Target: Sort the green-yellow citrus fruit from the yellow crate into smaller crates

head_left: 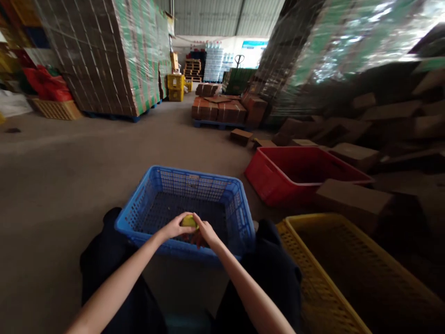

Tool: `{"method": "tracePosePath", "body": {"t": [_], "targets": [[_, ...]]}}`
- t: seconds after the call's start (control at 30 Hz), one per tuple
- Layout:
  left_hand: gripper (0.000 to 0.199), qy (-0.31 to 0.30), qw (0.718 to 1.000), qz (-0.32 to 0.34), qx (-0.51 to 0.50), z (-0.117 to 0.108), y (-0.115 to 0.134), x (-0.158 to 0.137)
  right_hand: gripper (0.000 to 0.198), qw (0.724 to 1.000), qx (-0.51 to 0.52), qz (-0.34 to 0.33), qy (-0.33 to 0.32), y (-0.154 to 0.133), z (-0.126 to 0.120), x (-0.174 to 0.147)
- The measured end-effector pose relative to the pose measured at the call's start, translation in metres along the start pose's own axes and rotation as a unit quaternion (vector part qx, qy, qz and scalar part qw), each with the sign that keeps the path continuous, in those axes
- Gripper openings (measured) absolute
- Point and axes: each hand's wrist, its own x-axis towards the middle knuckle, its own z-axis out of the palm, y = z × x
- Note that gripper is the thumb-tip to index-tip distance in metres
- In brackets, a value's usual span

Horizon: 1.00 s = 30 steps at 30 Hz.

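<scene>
Between my hands is a small yellow-green, rounded thing, possibly a fruit; its exact kind does not show. My left hand grips it from the left, fingers and thumb closed around its side. My right hand touches its right side with the fingers bent in. Both hands are over the near part of a blue plastic crate with slotted walls, standing on the floor between my knees. Some small reddish-brown bits lie in the crate below the hands, too dim to name.
To the right stand a red plastic tub and a yellow slotted crate. Cardboard boxes are heaped beyond them. Wrapped pallet stacks rise on both sides. Ahead, a blue pallet carries flat brown cartons.
</scene>
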Motion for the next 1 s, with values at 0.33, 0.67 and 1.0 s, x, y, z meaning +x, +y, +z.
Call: {"method": "tracePosePath", "body": {"t": [0.33, 0.67, 1.0], "targets": [[0.039, 0.156, 0.982, -0.104, -0.036, -0.004, 0.008, 0.002, 0.070, 0.998, -0.039, 0.041, -0.015, -0.008, 0.008, 0.012], [0.033, 0.185, 0.972, -0.124, 0.071, 0.002, 0.019, -0.027, 0.065, 0.993, -0.093, 0.025, -0.066, -0.012, 0.012, -0.006], [0.033, 0.195, 0.973, -0.099, 0.071, 0.021, 0.027, -0.022, 0.069, 0.994, -0.097, -0.055, -0.022, -0.015, 0.001, -0.027]]}}
